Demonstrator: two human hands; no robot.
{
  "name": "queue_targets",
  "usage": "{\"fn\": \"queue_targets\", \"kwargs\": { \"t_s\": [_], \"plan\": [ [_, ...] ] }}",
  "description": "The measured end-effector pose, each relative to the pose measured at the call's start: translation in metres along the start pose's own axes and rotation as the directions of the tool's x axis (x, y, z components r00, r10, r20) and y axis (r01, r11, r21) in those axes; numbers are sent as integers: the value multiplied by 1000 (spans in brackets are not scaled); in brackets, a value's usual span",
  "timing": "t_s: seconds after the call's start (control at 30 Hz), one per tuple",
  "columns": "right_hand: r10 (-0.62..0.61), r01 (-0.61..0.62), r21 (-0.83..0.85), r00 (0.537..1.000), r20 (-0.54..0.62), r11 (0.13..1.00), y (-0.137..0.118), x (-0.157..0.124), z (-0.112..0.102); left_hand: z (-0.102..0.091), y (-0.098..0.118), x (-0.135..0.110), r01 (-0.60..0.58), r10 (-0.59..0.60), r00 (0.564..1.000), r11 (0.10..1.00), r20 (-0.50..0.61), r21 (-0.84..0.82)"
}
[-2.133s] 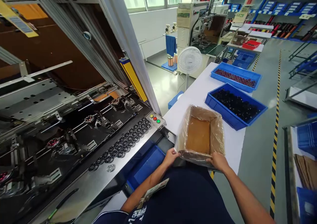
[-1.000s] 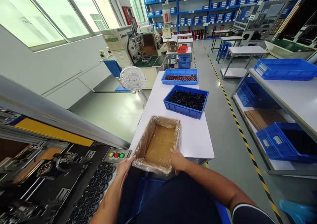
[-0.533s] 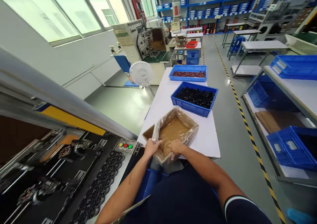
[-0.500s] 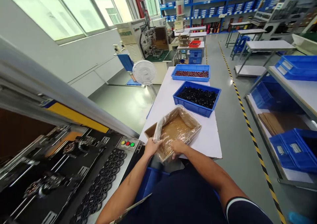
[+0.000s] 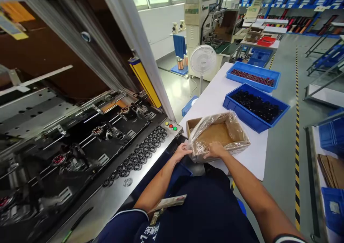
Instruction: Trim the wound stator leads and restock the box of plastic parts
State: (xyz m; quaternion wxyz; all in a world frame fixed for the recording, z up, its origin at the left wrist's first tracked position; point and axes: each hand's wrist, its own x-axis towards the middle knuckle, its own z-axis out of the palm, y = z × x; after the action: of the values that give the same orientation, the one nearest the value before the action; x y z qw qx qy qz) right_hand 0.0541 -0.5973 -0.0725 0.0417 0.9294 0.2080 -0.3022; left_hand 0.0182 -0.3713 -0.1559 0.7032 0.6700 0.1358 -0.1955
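Note:
A cardboard box (image 5: 194, 122) lined with a clear plastic bag (image 5: 238, 127) sits at the near end of the white table. Its brown bottom shows through the film, and the liner is folded out over the rim. At the near left corner, my left hand (image 5: 182, 151) pinches the edge of the plastic. My right hand (image 5: 215, 149) is closed over the near rim, fingers inside the box and thumb outside, with film under it.
Behind the box stand a blue bin (image 5: 256, 108) of black parts and a blue tray (image 5: 252, 76) of reddish parts. Left is a machine bench with rows of black round parts (image 5: 142, 151) and a button panel (image 5: 172, 127). A white fan (image 5: 203, 59) stands beyond the table.
The view has swung left, so the box and table appear farther right. My left hand has moved outward and down at the box corner; my right hand stays at the near rim.

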Motion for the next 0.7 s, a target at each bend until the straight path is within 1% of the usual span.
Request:
{"fn": "queue_targets", "kwargs": {
  "t_s": [0.13, 0.2, 0.27, 0.33, 0.4, 0.47, 0.6, 0.67, 0.7],
  "plan": [
    [86, -85, -39, 996, 28, 996, -3, 5, 3, 2, -31, -3, -2, -1, 995, 1000, 104, 22],
    [115, -113, -48, 993, 35, 992, -4, 9, 5, 9, -49, -9, 0, -4, 993, 999, 122, 38],
    [127, -125, -55, 991, 44, 991, -4, 12, 6, 20, -63, -16, 3, -8, 996, 998, 85, 57],
    [136, -133, -62, 989, 52, 989, -4, 13, 5, 35, -70, -24, 14, -14, 1000, 997, 0, 82],
    [150, -146, -69, 987, 56, 987, -4, 11, 1, 50, -70, -31, 34, -24, 996, 993, -83, 113],
    [162, -158, -71, 985, 54, 985, -2, 6, -4, 59, -63, -39, 46, -28, 991, 989, -127, 139],
    [166, -163, -63, 986, 35, 985, -1, -11, -9, 62, -48, -52, 43, -22, 990, 987, -138, 152],
    [154, -152, -53, 988, 19, 987, -1, -17, -5, 65, -44, -56, 54, -35, 989, 990, -145, 129],
    [144, -144, -46, 990, 8, 989, -1, -18, -1, 69, -44, -58, 65, -48, 988, 992, -150, 109]
  ]
}}
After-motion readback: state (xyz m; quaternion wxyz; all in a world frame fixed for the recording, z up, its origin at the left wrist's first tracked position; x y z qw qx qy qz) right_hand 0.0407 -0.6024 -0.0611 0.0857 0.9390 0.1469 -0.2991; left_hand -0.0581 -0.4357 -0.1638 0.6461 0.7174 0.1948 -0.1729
